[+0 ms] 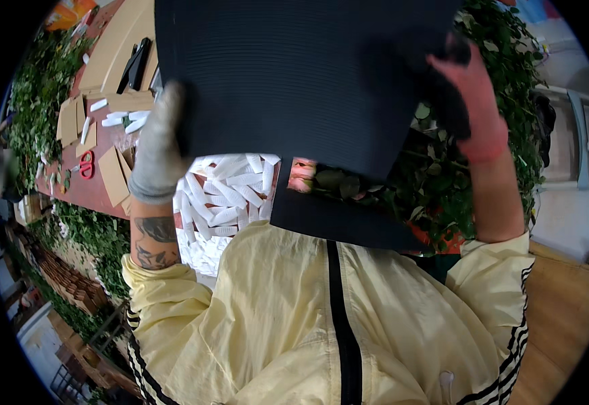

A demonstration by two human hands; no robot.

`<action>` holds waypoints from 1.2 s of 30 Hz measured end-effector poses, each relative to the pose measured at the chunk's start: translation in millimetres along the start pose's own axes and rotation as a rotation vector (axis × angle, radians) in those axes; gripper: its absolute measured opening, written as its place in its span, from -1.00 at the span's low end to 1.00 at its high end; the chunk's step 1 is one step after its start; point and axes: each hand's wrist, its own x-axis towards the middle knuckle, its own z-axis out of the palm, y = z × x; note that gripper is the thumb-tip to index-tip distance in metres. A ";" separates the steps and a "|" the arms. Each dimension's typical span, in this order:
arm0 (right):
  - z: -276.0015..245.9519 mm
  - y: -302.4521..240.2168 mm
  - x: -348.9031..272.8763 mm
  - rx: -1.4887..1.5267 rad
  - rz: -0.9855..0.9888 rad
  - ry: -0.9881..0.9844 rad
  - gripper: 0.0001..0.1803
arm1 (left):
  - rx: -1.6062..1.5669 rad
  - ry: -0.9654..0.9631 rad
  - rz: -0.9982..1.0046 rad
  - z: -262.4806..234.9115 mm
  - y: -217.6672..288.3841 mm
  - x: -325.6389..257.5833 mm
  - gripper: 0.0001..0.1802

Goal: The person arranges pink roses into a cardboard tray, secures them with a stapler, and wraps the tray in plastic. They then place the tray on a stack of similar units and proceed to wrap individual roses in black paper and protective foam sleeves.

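A large black corrugated sheet (274, 88) is held up in front of me and fills the upper middle. My left hand (157, 148), in a pale grey glove with a dark palm side, grips its left edge. At the right edge, my right hand (473, 101) in a pink and black glove is closed on it, with some blur at the fingertips. Below the raised sheet, pink roses (302, 175) with leafy stems lie on another black sheet (335, 219). The raised sheet hides most of the surface behind it.
White mesh sleeves (230, 196) are heaped by my left forearm. On the reddish table at left are red scissors (87, 165), a black stapler-like tool (134, 66) and cardboard pieces (113, 175). Leafy stems (504, 101) are piled at right, and more foliage (41, 88) at far left.
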 end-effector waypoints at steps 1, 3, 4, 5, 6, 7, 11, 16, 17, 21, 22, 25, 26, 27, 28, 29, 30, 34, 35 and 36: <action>-0.3 -7.6 5.9 0.046 -0.017 0.022 -0.59 | -0.003 0.029 -0.030 -0.9 1.3 15.4 -0.12; 8.5 -27.9 32.2 -0.282 -0.288 -0.109 -0.65 | -1.182 0.023 -0.444 5.8 -3.1 48.2 -0.28; 13.0 -33.3 44.8 -0.424 -0.371 -0.064 -0.69 | -1.613 0.048 -0.652 11.0 -11.0 61.6 -0.33; 25.8 -39.6 57.2 -0.507 -0.358 0.176 -0.72 | -1.548 -0.012 -0.720 12.1 -24.0 70.4 -0.42; 32.5 -38.8 71.1 -0.570 -0.635 0.535 -0.78 | -1.530 -0.086 -0.741 13.5 -42.5 76.6 -0.47; 27.1 -43.8 76.1 -0.378 -0.427 0.344 -0.77 | -1.359 -0.025 -0.761 16.5 -63.1 77.9 -0.48; -10.5 -29.9 79.5 0.083 -0.185 0.052 -0.69 | -0.896 -0.036 -1.003 13.2 -159.9 84.0 -0.50; -43.8 3.2 -8.4 0.008 -0.233 0.171 -0.53 | 0.606 0.174 -0.535 -0.8 -144.8 98.3 -0.36; -41.8 10.9 -37.0 -0.178 -0.159 0.303 -0.49 | -0.046 0.211 -0.574 -0.9 -117.2 91.2 -0.39; -28.0 63.7 -134.2 -0.325 0.145 0.470 -0.46 | -0.913 -0.624 -0.441 25.7 -3.9 32.1 -0.02; -27.2 81.9 -147.4 -0.318 0.136 0.490 -0.43 | -1.092 -0.722 -0.519 39.2 14.9 16.8 0.01; -21.5 140.9 -169.8 -0.353 -0.010 0.553 -0.32 | -0.997 -0.763 -0.699 86.6 35.8 -7.0 -0.59; -23.1 155.7 -171.2 -0.282 0.103 0.583 -0.29 | -1.123 -0.647 -0.821 104.9 43.1 -12.1 -0.58; -20.0 170.5 -169.3 -0.226 0.177 0.543 -0.26 | -1.030 -0.712 -0.905 114.0 43.0 -14.7 -0.58; -21.9 176.2 -166.9 -0.201 0.185 0.506 -0.23 | -0.958 -0.775 -0.969 122.4 42.1 -15.0 -0.58; -19.1 181.3 -158.3 -0.232 0.270 0.569 -0.31 | -0.928 -0.758 -0.965 133.5 45.2 -15.9 -0.59; -21.9 174.4 -154.3 -0.519 0.175 0.431 -0.35 | -0.878 -0.739 -0.982 140.9 47.4 -16.9 -0.59; -36.4 103.2 -128.4 -1.448 0.338 -0.130 -0.48 | -0.608 -0.854 -1.054 154.1 47.1 -22.3 -0.65; -37.2 78.8 -130.9 -1.416 0.155 -0.068 -0.48 | -0.607 -0.821 -1.097 154.3 45.4 -25.3 -0.65; -35.6 61.3 -132.3 -1.392 0.072 -0.012 -0.48 | -0.634 -0.810 -1.131 154.9 43.4 -27.8 -0.65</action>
